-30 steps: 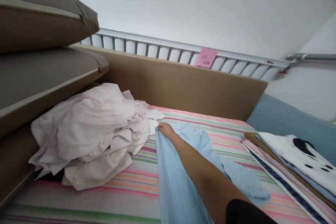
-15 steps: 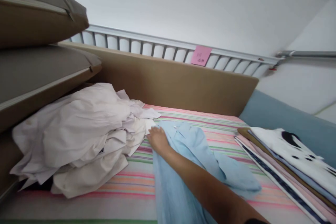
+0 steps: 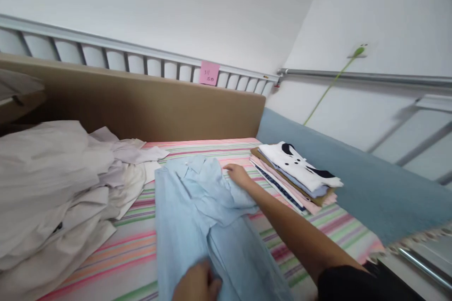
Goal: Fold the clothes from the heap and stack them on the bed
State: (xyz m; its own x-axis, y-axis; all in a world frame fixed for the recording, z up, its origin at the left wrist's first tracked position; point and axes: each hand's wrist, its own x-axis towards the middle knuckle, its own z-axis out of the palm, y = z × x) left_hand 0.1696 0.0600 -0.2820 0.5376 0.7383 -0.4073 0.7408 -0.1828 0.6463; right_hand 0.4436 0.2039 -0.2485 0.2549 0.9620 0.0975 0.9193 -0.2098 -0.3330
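Note:
A light blue shirt [image 3: 176, 225] lies spread on the striped bed sheet, its collar toward the far side. My right hand [image 3: 237, 175] reaches in from the right, fingers pinched at the shirt's right edge near the shoulder. Over the lower part of the shirt is my left hand [image 3: 197, 283], blurred and cut off by the bottom of the view; its fingers cannot be made out clearly. To the left, a heap of crumpled white shirts [image 3: 52, 164] rests close to the blue one. A stack of folded clothes [image 3: 300, 169] sits to the right, a white garment with black marks on top.
A brown padded board [image 3: 141, 108] runs along the back, below a white slatted rail [image 3: 118, 60] bearing a pink note [image 3: 209, 73]. A blue padded side [image 3: 353, 164] borders the right. Part of a grey-brown cushion [image 3: 21, 89] shows at far left. The striped sheet [image 3: 130, 254] lies underneath.
The view has turned right. My right hand has let go of the shirt's left edge and crossed to its right edge. The sleeve is gathered inward, and my left hand has come into view.

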